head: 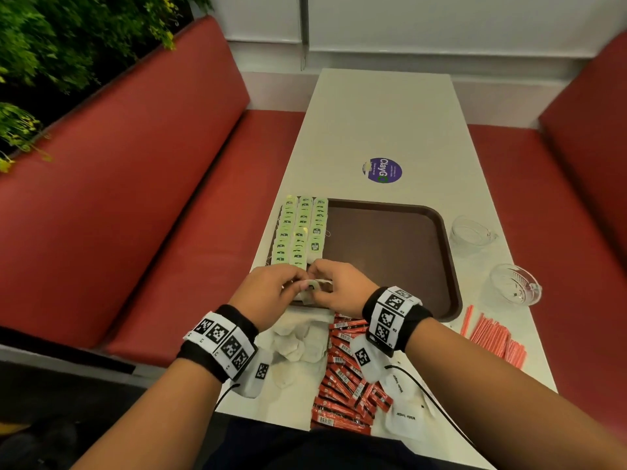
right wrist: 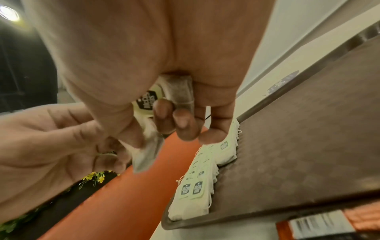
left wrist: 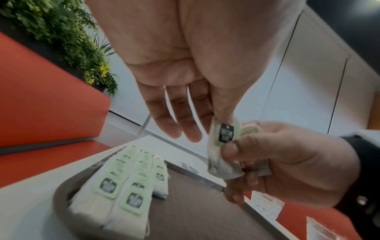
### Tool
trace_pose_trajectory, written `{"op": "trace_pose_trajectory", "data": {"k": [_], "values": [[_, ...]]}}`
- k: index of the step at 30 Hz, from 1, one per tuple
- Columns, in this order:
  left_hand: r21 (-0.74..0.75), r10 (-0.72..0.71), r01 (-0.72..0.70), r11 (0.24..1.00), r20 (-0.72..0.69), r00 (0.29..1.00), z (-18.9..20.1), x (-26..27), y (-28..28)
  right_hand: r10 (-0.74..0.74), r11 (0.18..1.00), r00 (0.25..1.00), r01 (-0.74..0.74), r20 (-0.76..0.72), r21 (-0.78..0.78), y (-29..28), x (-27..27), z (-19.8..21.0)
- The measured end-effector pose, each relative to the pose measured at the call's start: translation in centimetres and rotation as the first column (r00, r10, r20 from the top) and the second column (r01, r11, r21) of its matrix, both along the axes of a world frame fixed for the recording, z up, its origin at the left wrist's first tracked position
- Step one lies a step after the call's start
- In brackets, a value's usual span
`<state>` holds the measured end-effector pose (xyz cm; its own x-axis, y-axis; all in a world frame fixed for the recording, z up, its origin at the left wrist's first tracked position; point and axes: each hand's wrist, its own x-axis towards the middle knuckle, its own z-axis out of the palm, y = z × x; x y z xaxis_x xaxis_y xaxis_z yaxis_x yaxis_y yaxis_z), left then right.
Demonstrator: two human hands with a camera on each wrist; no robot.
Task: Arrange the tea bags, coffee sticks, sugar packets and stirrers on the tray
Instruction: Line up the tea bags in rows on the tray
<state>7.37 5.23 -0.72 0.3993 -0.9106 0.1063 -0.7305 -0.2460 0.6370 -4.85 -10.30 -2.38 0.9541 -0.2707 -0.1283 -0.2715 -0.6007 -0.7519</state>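
Observation:
A brown tray [head: 390, 245] lies on the white table, and three rows of green-tagged tea bags [head: 300, 232] fill its left side. Over the tray's near left corner my two hands meet. My right hand [head: 342, 286] grips a small bundle of tea bags [left wrist: 224, 162] in its curled fingers [right wrist: 174, 120]. The thumb and finger of my left hand [head: 274, 293] pinch the top of one tea bag [left wrist: 226, 134] of that bundle, at its tag. Loose tea bags [head: 298, 344], red coffee sticks [head: 349, 368], white sugar packets [head: 405, 418] and red-striped stirrers [head: 492, 337] lie on the table nearer to me.
Two clear glass cups [head: 473, 232] [head: 515, 283] stand right of the tray. A purple round sticker [head: 382, 170] marks the table beyond it. Red benches flank the table, with plants behind the left one. The tray's middle and right side are bare.

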Motion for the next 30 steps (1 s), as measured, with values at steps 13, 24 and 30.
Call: {"op": "trace_pose_trajectory", "data": {"k": [13, 24, 30], "values": [[0.083, 0.161, -0.15, 0.985, -0.157, 0.974, -2.2, 1.0, -4.7, -0.147, 0.988, 0.989, 0.146, 0.018, 0.042, -3.0, -0.7, -0.8], [0.38, 0.393, -0.36, 0.852, -0.011, 0.919, -6.5, 5.7, -11.0, -0.239, 0.965, 0.969, 0.245, -0.069, 0.094, -5.0, -1.4, -1.2], [0.422, 0.421, -0.403, 0.812, 0.055, 0.905, -7.2, 6.4, -11.9, -0.258, 0.952, 0.962, 0.269, -0.086, 0.148, -5.5, -1.4, -1.3]]}}
